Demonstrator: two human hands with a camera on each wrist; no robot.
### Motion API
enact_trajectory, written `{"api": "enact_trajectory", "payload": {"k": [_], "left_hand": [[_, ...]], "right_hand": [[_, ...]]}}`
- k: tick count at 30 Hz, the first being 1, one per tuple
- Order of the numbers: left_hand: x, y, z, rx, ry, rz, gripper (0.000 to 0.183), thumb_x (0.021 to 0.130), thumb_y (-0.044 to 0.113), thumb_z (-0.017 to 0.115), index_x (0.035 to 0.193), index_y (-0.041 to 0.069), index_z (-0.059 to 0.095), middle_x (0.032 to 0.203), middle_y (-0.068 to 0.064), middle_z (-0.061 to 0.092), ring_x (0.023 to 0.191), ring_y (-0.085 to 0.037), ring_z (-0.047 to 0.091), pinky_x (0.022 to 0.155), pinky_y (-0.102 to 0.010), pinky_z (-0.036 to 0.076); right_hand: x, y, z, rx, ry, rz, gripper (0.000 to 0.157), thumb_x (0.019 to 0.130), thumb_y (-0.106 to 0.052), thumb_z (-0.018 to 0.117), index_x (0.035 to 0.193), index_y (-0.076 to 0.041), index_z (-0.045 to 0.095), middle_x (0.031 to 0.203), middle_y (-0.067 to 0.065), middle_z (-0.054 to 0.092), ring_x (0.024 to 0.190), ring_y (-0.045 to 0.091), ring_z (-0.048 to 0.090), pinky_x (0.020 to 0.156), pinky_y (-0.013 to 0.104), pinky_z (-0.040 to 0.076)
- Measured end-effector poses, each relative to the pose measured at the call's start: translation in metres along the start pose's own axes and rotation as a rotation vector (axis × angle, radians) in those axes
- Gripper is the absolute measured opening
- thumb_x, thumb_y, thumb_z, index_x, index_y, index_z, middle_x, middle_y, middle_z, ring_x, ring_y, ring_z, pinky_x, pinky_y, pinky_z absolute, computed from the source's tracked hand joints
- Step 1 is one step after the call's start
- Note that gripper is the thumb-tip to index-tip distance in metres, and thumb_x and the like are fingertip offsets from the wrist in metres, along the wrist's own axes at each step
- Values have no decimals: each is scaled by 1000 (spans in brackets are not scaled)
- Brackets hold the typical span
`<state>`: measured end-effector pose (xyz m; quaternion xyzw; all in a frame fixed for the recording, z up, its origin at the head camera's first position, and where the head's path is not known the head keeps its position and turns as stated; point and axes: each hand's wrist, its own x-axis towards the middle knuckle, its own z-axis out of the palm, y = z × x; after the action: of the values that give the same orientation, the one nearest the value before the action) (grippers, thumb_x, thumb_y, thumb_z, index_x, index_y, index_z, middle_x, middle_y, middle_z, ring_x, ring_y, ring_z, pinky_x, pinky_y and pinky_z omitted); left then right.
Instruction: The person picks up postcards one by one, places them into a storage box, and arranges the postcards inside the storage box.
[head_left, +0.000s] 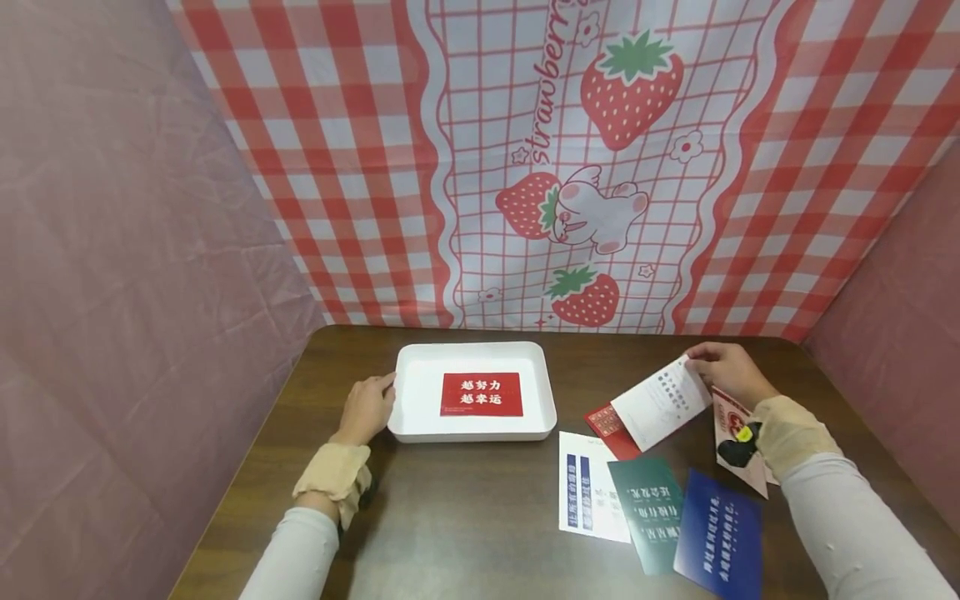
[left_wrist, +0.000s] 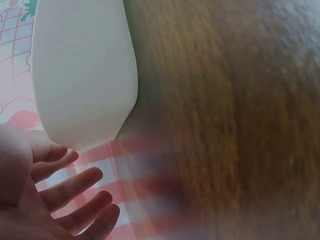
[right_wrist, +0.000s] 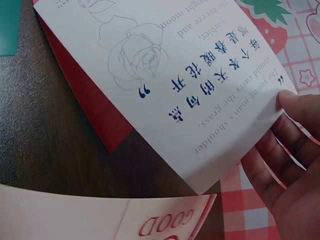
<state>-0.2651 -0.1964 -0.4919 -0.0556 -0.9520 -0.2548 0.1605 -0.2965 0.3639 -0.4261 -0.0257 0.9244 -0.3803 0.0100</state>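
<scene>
A white tray (head_left: pixel 471 435) stands at the left of the table, with a red card (head_left: pixel 482 394) lying flat in it. My left hand (head_left: pixel 367 408) rests at the tray's left end; in the left wrist view the thumb and forefinger touch its corner, and the other fingers are loosely spread. On the right, my right hand (head_left: pixel 729 371) pinches a white card (head_left: pixel 663 403) by its upper corner. That card bears a line-drawn rose and lettering, and is tilted up over a red card (head_left: pixel 613 432). A pinkish card marked GOOD (right_wrist: pixel 165 222) lies near the right wrist.
In front of the right hand lie a white card with blue bands (head_left: pixel 592 500), a green card (head_left: pixel 648 512) and a blue card (head_left: pixel 720 533), partly overlapping. A strawberry-print cloth (head_left: pixel 495 125) hangs behind the brown wooden table (head_left: pixel 450 517).
</scene>
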Motion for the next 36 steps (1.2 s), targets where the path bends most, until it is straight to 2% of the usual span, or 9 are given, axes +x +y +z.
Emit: {"api": "enact_trajectory", "payload": {"k": [4, 7, 13, 16, 21, 27, 29, 34, 36], "left_hand": [[0, 0, 1, 0, 12, 14, 32, 91, 8, 56, 120, 0, 68, 109, -26, 70, 101, -46, 64, 90, -55, 49], [0, 2, 0, -7, -29, -18, 33, 92, 7, 56, 122, -2, 66, 113, -26, 69, 106, -46, 62, 95, -56, 48], [1, 3, 1, 14, -70, -57, 34, 94, 9, 56, 125, -1, 64, 119, -24, 67, 111, -44, 62, 98, -53, 46], [2, 2, 2, 13, -74, -66, 35, 94, 9, 56, 127, -1, 63, 121, -24, 67, 112, -44, 62, 99, -53, 47], [3, 1, 3, 9, -76, -68, 37, 93, 9, 56, 128, 0, 62, 121, -24, 66, 112, -44, 62, 98, -53, 47], [2, 1, 3, 0, -59, -52, 35, 93, 9, 56, 126, 0, 64, 119, -23, 67, 110, -43, 63, 95, -54, 48], [2, 1, 3, -3, -55, -49, 35, 92, 8, 56, 126, 1, 64, 119, -23, 68, 109, -43, 63, 94, -54, 49], [1, 2, 2, -5, -56, -50, 35, 93, 9, 57, 126, 1, 64, 119, -23, 68, 110, -43, 63, 94, -53, 49], [2, 2, 2, -7, -56, -49, 35, 93, 9, 56, 126, 1, 64, 119, -23, 68, 109, -43, 63, 93, -54, 49]], "right_hand": [[1, 1, -1, 44, 20, 22, 34, 96, -12, 56, 118, 14, 55, 108, 25, 60, 80, 10, 58, 70, 29, 55], [-1, 0, -1, 52, 36, 24, 34, 97, -13, 55, 119, 13, 56, 110, 24, 60, 80, 7, 58, 72, 28, 55], [-1, 4, -3, 112, 41, 18, 42, 96, -22, 60, 118, 13, 56, 109, 24, 59, 81, 9, 58, 70, 21, 54], [1, 8, -4, 155, 44, 21, 43, 94, -25, 62, 117, 11, 57, 105, 19, 61, 80, 11, 59, 68, 21, 53], [4, 10, -2, 154, 63, 18, 42, 96, -24, 59, 119, 11, 56, 107, 17, 61, 81, 8, 59, 69, 20, 53], [12, 24, -2, 286, 75, 1, 33, 91, -28, 67, 106, 1, 64, 89, -3, 64, 74, 5, 59, 63, 20, 53], [10, 21, -2, 299, 83, 6, 35, 92, -28, 66, 108, 3, 63, 88, -7, 63, 74, 4, 59, 63, 20, 53], [3, 2, 0, 251, 100, 21, 43, 99, -22, 55, 122, 14, 51, 88, -14, 58, 76, -2, 58, 67, 19, 55], [4, -2, 1, 242, 107, 39, 43, 100, -21, 51, 126, 14, 49, 92, -11, 58, 76, -4, 57, 68, 20, 55]]}}
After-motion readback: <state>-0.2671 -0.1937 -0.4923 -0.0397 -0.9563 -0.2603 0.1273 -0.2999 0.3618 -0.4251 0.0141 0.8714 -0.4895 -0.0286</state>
